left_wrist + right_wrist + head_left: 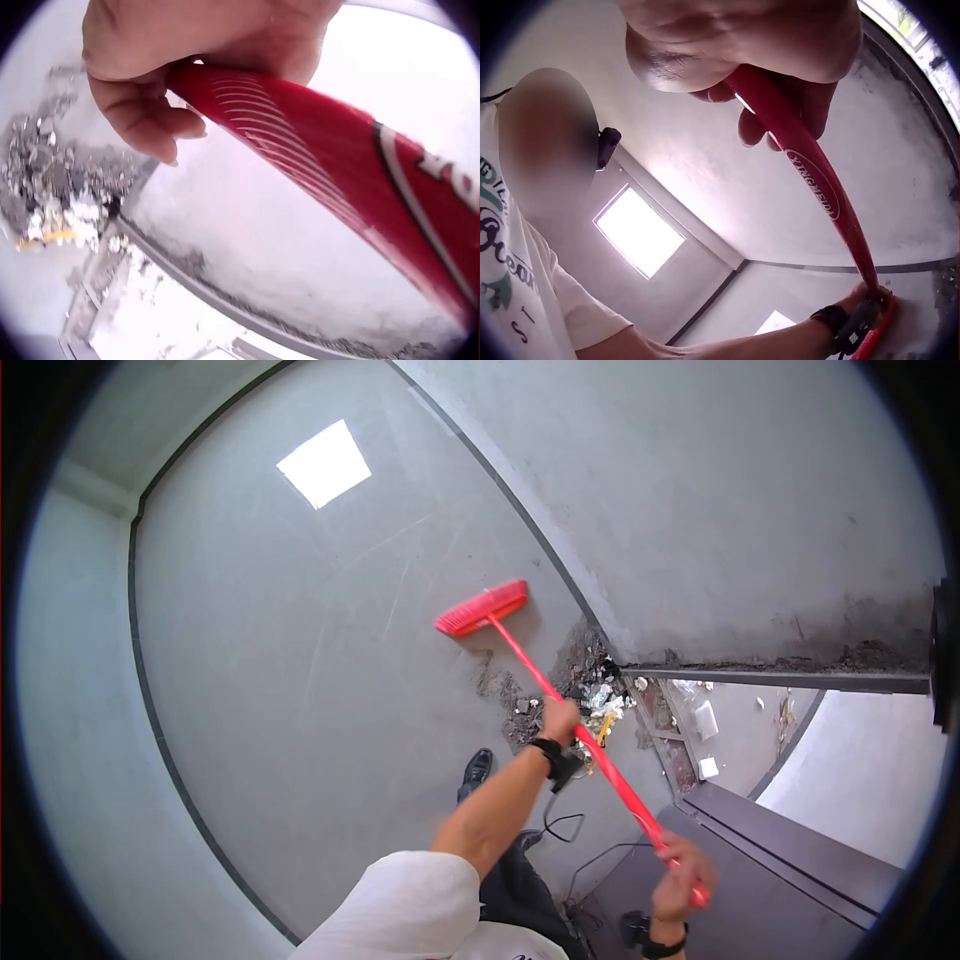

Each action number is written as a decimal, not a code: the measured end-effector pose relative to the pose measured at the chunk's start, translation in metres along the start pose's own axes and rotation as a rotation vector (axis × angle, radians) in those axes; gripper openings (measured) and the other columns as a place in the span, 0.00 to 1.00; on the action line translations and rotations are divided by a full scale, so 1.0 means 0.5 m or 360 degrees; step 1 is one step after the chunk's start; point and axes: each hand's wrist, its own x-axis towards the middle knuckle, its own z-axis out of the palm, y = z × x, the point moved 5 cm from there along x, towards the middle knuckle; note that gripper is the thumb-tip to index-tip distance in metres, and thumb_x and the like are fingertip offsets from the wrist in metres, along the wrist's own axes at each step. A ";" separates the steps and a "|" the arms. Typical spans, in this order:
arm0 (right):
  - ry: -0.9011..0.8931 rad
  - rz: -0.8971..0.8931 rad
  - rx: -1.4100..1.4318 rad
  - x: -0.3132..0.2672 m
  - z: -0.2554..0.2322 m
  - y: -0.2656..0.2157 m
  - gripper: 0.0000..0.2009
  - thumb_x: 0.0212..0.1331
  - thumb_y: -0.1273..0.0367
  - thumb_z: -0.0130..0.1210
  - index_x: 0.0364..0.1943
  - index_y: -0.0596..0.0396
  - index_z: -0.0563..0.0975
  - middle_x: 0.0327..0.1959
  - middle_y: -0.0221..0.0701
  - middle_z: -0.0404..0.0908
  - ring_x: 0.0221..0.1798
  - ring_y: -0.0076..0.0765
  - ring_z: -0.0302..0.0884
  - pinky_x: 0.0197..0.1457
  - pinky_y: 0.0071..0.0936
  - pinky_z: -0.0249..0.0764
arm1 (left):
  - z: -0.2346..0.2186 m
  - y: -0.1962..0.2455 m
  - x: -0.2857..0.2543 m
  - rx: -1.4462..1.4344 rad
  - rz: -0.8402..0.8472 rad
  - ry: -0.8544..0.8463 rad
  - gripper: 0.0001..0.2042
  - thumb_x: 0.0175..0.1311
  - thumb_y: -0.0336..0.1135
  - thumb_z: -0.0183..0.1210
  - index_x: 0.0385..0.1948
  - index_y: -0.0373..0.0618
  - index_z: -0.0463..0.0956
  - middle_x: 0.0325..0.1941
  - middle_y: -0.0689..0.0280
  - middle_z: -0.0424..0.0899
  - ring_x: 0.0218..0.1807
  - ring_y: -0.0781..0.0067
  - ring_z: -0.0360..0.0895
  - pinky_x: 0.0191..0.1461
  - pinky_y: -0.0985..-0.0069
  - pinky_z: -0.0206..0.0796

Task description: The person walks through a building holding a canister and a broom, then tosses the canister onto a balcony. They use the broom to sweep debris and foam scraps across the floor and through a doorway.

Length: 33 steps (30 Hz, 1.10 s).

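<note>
A red push broom spans the head view, its bristled head (484, 608) up and left and its long handle (625, 790) running down to the right. My left hand (560, 722) grips the handle partway along, beside the rubble. Close to the handle's end, my right hand (685, 875) holds on with curled fingers. In the left wrist view the red handle (300, 142) carries white curved stripes under the left hand's fingers. An oval printed label (812, 184) shows on the handle in the right wrist view.
A heap of rubble and dirt (525, 715), mixed with white scraps (605, 705) and a yellow strip, lies by the wall corner. Right of it is a doorway with a metal threshold (672, 735). A dark door panel (740, 880) stands low right. My shoe (478, 768) is near the heap.
</note>
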 end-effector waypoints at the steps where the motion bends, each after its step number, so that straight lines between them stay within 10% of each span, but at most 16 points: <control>1: 0.0036 -0.0068 0.0091 -0.012 -0.037 -0.024 0.14 0.56 0.66 0.43 0.16 0.56 0.65 0.25 0.43 0.75 0.34 0.47 0.76 0.46 0.46 0.71 | 0.036 -0.070 0.012 0.0221 0.0007 0.0132 0.15 0.51 0.31 0.50 0.40 0.33 0.65 0.36 0.44 0.77 0.41 0.51 0.77 0.39 0.62 0.68; 6: 0.0219 0.0142 0.0274 -0.052 -0.287 -0.082 0.14 0.59 0.61 0.42 0.20 0.52 0.61 0.24 0.36 0.69 0.36 0.42 0.71 0.55 0.48 0.64 | 0.168 -0.153 -0.176 0.0054 0.0027 -0.0088 0.23 0.50 0.34 0.54 0.44 0.30 0.56 0.34 0.49 0.74 0.38 0.54 0.77 0.39 0.65 0.69; 9: 0.0249 0.0311 0.0538 -0.058 -0.306 -0.059 0.14 0.59 0.61 0.43 0.22 0.53 0.61 0.25 0.35 0.68 0.39 0.41 0.70 0.58 0.49 0.61 | 0.068 -0.070 -0.274 -0.0242 0.0089 0.0082 0.19 0.50 0.30 0.53 0.41 0.35 0.57 0.32 0.55 0.72 0.35 0.62 0.75 0.37 0.68 0.69; 12: 0.0182 0.0339 0.0540 -0.072 -0.187 0.026 0.14 0.59 0.61 0.45 0.22 0.54 0.64 0.26 0.36 0.70 0.40 0.45 0.72 0.55 0.48 0.63 | -0.122 -0.030 -0.220 -0.0511 0.0181 0.0221 0.16 0.49 0.27 0.53 0.39 0.39 0.59 0.29 0.62 0.69 0.30 0.69 0.72 0.33 0.70 0.68; 15: -0.0260 0.0476 0.0587 -0.048 0.140 0.130 0.07 0.53 0.75 0.48 0.33 0.63 0.76 0.36 0.44 0.80 0.42 0.43 0.77 0.51 0.38 0.71 | -0.434 0.041 -0.097 -0.0712 0.0284 0.0248 0.09 0.57 0.33 0.48 0.36 0.40 0.61 0.25 0.62 0.71 0.22 0.70 0.72 0.22 0.71 0.66; 20: -0.0577 0.0517 0.0660 -0.078 0.396 0.151 0.06 0.59 0.77 0.47 0.33 0.63 0.75 0.40 0.38 0.79 0.49 0.37 0.75 0.53 0.31 0.69 | -0.640 0.026 0.021 -0.0284 -0.0125 0.0434 0.15 0.63 0.36 0.43 0.48 0.38 0.60 0.33 0.56 0.74 0.26 0.66 0.75 0.29 0.66 0.73; 23: -0.0483 0.0555 0.0407 -0.110 0.300 0.158 0.08 0.60 0.74 0.45 0.34 0.65 0.76 0.39 0.39 0.80 0.48 0.37 0.75 0.54 0.31 0.68 | -0.552 -0.055 0.026 -0.0126 -0.0101 0.0423 0.13 0.59 0.37 0.49 0.37 0.36 0.70 0.25 0.58 0.76 0.24 0.64 0.77 0.25 0.64 0.71; 25: -0.0376 0.0590 0.0185 -0.131 0.179 0.135 0.11 0.61 0.71 0.43 0.33 0.66 0.75 0.37 0.42 0.79 0.49 0.45 0.75 0.58 0.39 0.65 | -0.389 -0.099 0.015 0.2740 0.0853 0.0020 0.05 0.48 0.37 0.57 0.21 0.49 0.79 0.27 0.65 0.82 0.31 0.59 0.79 0.38 0.58 0.63; 28: -0.0179 0.0585 0.0097 -0.157 0.002 0.053 0.12 0.53 0.68 0.48 0.32 0.67 0.74 0.35 0.43 0.78 0.46 0.48 0.75 0.58 0.43 0.64 | -0.208 -0.137 -0.111 0.2025 0.0461 -0.0521 0.10 0.53 0.31 0.52 0.33 0.33 0.74 0.27 0.56 0.80 0.25 0.58 0.79 0.41 0.53 0.63; 31: -0.0161 0.0438 -0.0071 -0.155 -0.110 -0.064 0.11 0.55 0.66 0.47 0.26 0.63 0.72 0.32 0.42 0.76 0.42 0.46 0.74 0.55 0.42 0.65 | -0.020 -0.246 -0.201 0.2053 0.0792 -0.0823 0.08 0.56 0.31 0.49 0.31 0.37 0.73 0.26 0.51 0.78 0.21 0.60 0.78 0.31 0.64 0.70; 33: 0.0147 0.0465 -0.0208 -0.133 -0.167 -0.150 0.16 0.63 0.61 0.40 0.21 0.54 0.70 0.22 0.38 0.73 0.37 0.48 0.72 0.52 0.50 0.63 | 0.013 -0.220 -0.313 0.0037 -0.0325 -0.0106 0.22 0.53 0.36 0.55 0.40 0.24 0.58 0.26 0.52 0.76 0.19 0.62 0.77 0.22 0.69 0.70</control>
